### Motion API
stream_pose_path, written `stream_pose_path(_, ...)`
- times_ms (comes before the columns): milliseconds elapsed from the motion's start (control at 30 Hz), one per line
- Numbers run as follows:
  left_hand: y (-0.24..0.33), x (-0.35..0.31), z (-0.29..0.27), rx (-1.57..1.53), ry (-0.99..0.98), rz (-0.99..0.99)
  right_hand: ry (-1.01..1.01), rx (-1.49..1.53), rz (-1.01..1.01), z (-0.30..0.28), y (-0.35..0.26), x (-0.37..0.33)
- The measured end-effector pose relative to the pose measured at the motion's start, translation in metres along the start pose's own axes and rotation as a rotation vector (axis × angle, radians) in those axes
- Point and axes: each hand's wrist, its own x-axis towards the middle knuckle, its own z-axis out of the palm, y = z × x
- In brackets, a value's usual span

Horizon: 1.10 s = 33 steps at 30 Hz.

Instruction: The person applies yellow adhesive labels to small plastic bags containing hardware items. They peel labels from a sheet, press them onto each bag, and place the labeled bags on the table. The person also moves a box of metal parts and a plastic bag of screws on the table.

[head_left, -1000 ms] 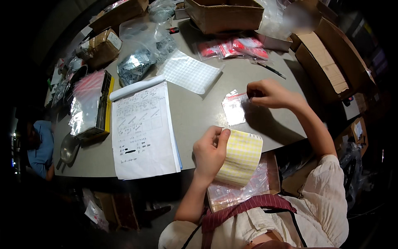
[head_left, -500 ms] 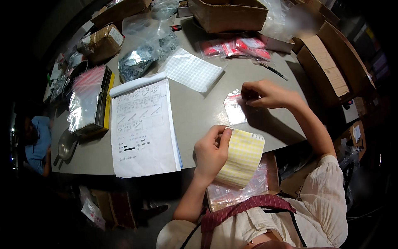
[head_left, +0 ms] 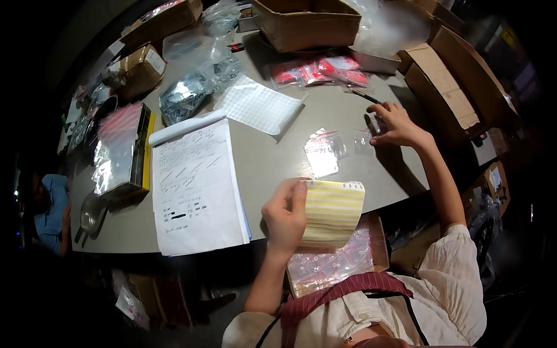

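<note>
My left hand (head_left: 285,211) pinches the upper left corner of a sheet of stickers in yellow and white rows (head_left: 333,213), which hangs over the table's near edge. At the right, my right hand (head_left: 400,124) is palm down with thumb and forefinger apart. Its thumb touches a small clear plastic bag (head_left: 363,142) lying flat on the table. Something small and shiny shows between those fingers, too unclear to name. Left of that bag lie overlapping clear zip bags (head_left: 322,158) with red seal lines, bright with glare.
A notepad with handwriting (head_left: 194,191) lies left of centre, below a white sticker sheet (head_left: 261,104). Red-and-clear packets (head_left: 319,71) and a pen (head_left: 364,96) are farther back. Cardboard boxes (head_left: 307,26) line the far side. An open box of bags (head_left: 331,264) sits against my lap.
My right hand has moved right and slightly away from the overlapping bags, its fingers now wider apart. A separate small bag now shows under its thumb. My left hand still holds the sticker sheet.
</note>
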Motion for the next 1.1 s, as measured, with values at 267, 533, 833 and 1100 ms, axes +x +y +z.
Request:
stream_pose_path(267,-0.012,-0.002,-0.010,-0.487,0.018,-0.061,-0.065,0.511,-0.403,0.047,0.000,-0.069)
stream_pose_path(533,-0.016,0.001,-0.012,-0.603,0.010,-0.036,-0.241,1.161,-0.464,0.053,-0.078,-0.133)
stream_pose_path(833,-0.018,-0.004,-0.008,-0.330,0.007,-0.068,0.358,0.517,-0.425,0.073,-0.090,-0.081)
stream_pose_path(1100,-0.009,-0.007,-0.015,-0.717,-0.036,-0.009,0.333,0.543,-0.554,0.102,-0.092,-0.114)
